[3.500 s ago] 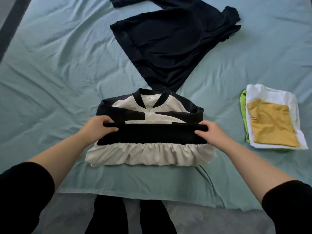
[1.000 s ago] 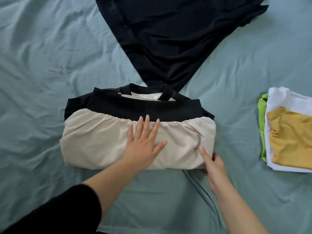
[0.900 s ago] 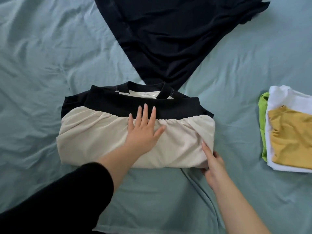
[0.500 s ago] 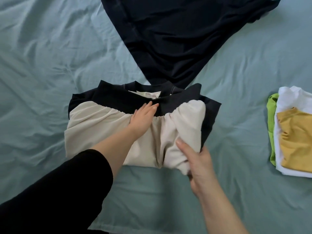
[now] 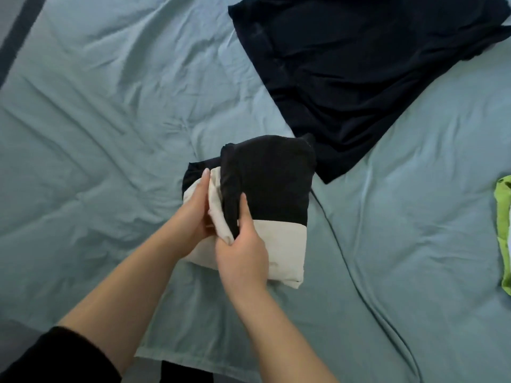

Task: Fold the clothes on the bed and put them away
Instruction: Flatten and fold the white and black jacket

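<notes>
Both our forearms [image 5: 130, 288] reach forward and converge, hands close together. Our left hand [image 5: 193, 214] holds its fingers straight; our right hand [image 5: 240, 252] pinches the garment [image 5: 276, 183] in its grip, thumb on top, fingers curled beneath.

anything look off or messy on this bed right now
Nothing spilled or damaged. The dark garment lies unfolded, wrinkled and skewed at the far right of the bed, one corner right beside the half-folded black and cream garment, whose cream layer bulges out unevenly on its left.
</notes>
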Demonstrator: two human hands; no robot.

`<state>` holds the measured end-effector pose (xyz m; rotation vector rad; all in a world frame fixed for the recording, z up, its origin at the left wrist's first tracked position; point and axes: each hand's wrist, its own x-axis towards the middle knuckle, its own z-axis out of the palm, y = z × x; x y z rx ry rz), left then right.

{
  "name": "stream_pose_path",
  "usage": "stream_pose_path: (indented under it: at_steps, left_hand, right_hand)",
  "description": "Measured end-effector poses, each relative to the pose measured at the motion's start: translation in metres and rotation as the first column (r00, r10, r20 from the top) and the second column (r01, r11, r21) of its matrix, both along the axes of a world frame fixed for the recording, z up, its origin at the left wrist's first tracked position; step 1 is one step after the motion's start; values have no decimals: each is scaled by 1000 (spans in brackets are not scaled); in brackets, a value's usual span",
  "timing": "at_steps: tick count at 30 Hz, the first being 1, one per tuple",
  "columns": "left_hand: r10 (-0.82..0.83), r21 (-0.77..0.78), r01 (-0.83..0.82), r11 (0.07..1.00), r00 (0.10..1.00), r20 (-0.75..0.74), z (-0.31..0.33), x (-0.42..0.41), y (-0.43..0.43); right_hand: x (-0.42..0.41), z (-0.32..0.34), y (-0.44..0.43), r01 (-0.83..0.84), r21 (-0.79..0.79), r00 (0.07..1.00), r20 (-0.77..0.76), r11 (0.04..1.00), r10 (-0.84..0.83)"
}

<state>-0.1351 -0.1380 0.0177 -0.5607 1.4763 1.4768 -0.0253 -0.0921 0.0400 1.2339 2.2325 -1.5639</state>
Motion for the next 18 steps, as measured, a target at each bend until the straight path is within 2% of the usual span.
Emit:
stream_pose_path:
  at_steps: [2, 3, 5, 6, 7, 9, 10, 11, 12, 13, 14, 15, 16, 17, 18]
  left_hand:
    - [-57, -65, 54, 996, 997, -55, 0, -1, -14]
    - [-127, -86, 114, 990, 978, -163, -2, 0, -17]
    - [-273, -192, 216, 957, 892, -361, -12, 5, -20]
    - [-312, -272, 211, 939, 856, -413, -19, 7, -20]
    - [-317, -335, 174, 926, 840, -440, -26, 7, -20]
    - [-318, -387, 127, 913, 815, -484, -39, 4, -19]
    - [-355, -417, 139, 898, 788, -503, -42, 4, -19]
    - [-405, -461, 151, 875, 749, -523, -44, 3, -19]
    - [-461, -517, 155, 842, 704, -541, -45, 2, -20]
    - [-521, -585, 152, 797, 664, -537, -44, 3, -21]
    - [-591, -674, 131, 727, 620, -516, -40, 4, -21]
    - [-677, -775, 85, 626, 552, -487, -36, 7, -20]
    - [-764, -855, 10, 518, 456, -457, -32, 12, -16]
    - [-827, -889, -73, 451, 341, -447, -28, 18, -10]
    - [-865, -889, -123, 441, 207, -458, -26, 24, -3]
  right_hand:
    - [-10, -17, -15, -151, -20, 983, 107, 988, 152]
    - [-13, -26, -19, -228, -22, 959, 166, 973, 228]
    - [-17, -40, -25, -361, -20, 905, 236, 932, 355]
    - [-18, -43, -26, -415, -45, 876, 251, 909, 412]
    - [-19, -45, -24, -440, -97, 862, 232, 893, 450]
    - [-17, -36, -14, -437, -226, 880, 92, 871, 466]
    - [-14, -31, -5, -440, -198, 893, 6, 876, 450]
    - [-10, -28, 4, -418, -23, 907, -71, 908, 416]
    - [-4, -28, 15, -331, 241, 922, -121, 912, 367]
    - [2, -31, 24, -224, 487, 938, -129, 844, 323]
    - [6, -34, 32, -185, 631, 953, -71, 754, 294]
    - [10, -39, 36, -254, 654, 955, 53, 713, 292]
    - [12, -46, 37, -386, 607, 922, 216, 695, 323]
    - [14, -56, 36, -511, 530, 858, 362, 677, 364]
    - [14, -67, 33, -580, 480, 807, 447, 658, 386]
